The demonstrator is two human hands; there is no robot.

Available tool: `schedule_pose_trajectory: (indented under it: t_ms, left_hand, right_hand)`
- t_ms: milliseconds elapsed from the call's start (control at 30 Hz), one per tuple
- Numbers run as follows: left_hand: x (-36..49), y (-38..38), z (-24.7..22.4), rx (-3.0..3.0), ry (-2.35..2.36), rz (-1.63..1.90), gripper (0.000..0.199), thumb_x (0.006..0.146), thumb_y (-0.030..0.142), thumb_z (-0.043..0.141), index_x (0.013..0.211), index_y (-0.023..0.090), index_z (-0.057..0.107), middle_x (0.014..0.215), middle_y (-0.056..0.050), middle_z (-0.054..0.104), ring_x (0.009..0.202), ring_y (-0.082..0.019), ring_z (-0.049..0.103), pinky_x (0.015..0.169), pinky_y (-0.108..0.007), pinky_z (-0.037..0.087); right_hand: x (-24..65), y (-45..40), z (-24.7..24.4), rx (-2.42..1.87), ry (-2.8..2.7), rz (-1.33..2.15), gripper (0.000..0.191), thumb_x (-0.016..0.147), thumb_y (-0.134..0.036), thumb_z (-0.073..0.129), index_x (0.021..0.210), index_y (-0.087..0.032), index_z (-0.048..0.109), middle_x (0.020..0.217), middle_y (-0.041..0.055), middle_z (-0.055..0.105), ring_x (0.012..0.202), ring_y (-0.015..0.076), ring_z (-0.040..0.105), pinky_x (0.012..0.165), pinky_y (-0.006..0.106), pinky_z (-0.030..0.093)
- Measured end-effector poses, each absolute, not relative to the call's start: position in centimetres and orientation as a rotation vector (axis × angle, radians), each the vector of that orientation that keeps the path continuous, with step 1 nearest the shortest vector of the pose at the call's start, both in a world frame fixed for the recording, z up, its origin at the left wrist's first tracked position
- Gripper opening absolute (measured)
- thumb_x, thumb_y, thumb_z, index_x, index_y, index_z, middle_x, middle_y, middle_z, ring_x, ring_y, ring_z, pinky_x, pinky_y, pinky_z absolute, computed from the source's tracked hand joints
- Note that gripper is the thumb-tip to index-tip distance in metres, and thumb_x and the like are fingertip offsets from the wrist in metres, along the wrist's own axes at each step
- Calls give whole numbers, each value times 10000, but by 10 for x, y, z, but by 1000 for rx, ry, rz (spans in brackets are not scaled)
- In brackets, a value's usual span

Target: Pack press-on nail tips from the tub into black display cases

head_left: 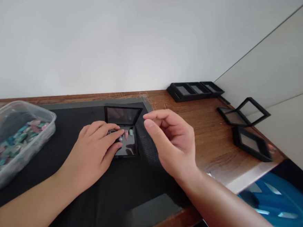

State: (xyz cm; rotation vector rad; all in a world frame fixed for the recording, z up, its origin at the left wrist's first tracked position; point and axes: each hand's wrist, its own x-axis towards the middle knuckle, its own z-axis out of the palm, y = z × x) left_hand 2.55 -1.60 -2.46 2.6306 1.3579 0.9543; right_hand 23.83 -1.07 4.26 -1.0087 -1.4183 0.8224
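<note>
A small black display case (133, 149) stands with its lid raised, its window frame (124, 115) tilted up at the back. Several little stones lie in it, among them a pinkish stone (126, 134) and a pale green stone (131, 132). My left hand (95, 148) reaches over the case from the left, thumb and forefinger closed about a small greyish stone (120, 139); its other fingers partly cover the case. To the right of the case, my right hand (174, 139) is held up with curled fingers, thumb tip close to the forefinger. No object shows in it.
At the left stands a clear plastic tub (52, 125) of mixed coloured stones (21, 140). A black mat (72, 129) covers much of the wooden table (207, 137). More black cases (186, 92) line the back right, with an opened case (235, 118) and another frame (252, 144) near the right edge.
</note>
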Motion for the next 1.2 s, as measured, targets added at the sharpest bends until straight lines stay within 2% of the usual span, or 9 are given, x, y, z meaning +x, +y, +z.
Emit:
schedule_pose_trajectory:
  t_ms: [133, 333, 600, 767, 900, 1200]
  left_hand:
    - [27, -13, -30, 2587, 1442, 904, 361, 1147, 366, 511, 1359, 241, 775, 1329, -104, 792, 1216, -349, 656, 939, -532, 561]
    - [27, -12, -34, 2573, 1416, 898, 389, 1142, 391, 512, 1401, 238, 759, 1424, -93, 769, 1271, -339, 629, 1007, -535, 571]
    - [26, -15, -29, 2479, 1521, 964, 440, 1108, 452, 553, 1413, 198, 742, 1363, -116, 790, 1258, -350, 664, 1046, -573, 580]
    - [19, -16, -25, 2434, 1551, 977, 443, 1093, 460, 545, 1354, 177, 763, 1311, -130, 790, 1225, -347, 679, 1053, -557, 601]
    - [13, -17, -26, 2397, 1554, 959, 469, 1079, 497, 554, 1345, 182, 777, 1299, -125, 796, 1198, -345, 692, 1059, -557, 611]
    - [10, -16, -27, 2226, 1580, 901, 500, 1035, 563, 579, 1332, 231, 807, 1378, -115, 781, 1267, -360, 701, 1127, -582, 607]
  right_hand:
    - [238, -14, 40, -1006, -1556, 822, 60, 985, -236, 721, 940, -208, 750, 630, -72, 560, 517, 70, 464, 481, 223, 349]
    - [239, -13, 37, -1035, -1676, 771, 120, 1007, -250, 719, 909, -196, 762, 632, -68, 550, 541, 70, 482, 504, 213, 367]
    - [245, -9, 33, -1199, -1894, 845, 174, 1021, -321, 712, 924, -206, 800, 633, -65, 594, 557, 76, 506, 537, 233, 371]
    - [246, -6, 32, -1374, -2216, 853, 108, 949, -253, 828, 852, -233, 872, 659, -43, 676, 612, 100, 548, 586, 278, 346]
    - [244, -2, 31, -1490, -2296, 862, 72, 933, -218, 860, 901, -254, 913, 688, -34, 721, 646, 115, 587, 637, 296, 373]
    - [243, -1, 29, -1511, -2216, 935, 132, 932, -206, 864, 1030, -258, 937, 660, -39, 701, 610, 107, 569, 619, 276, 379]
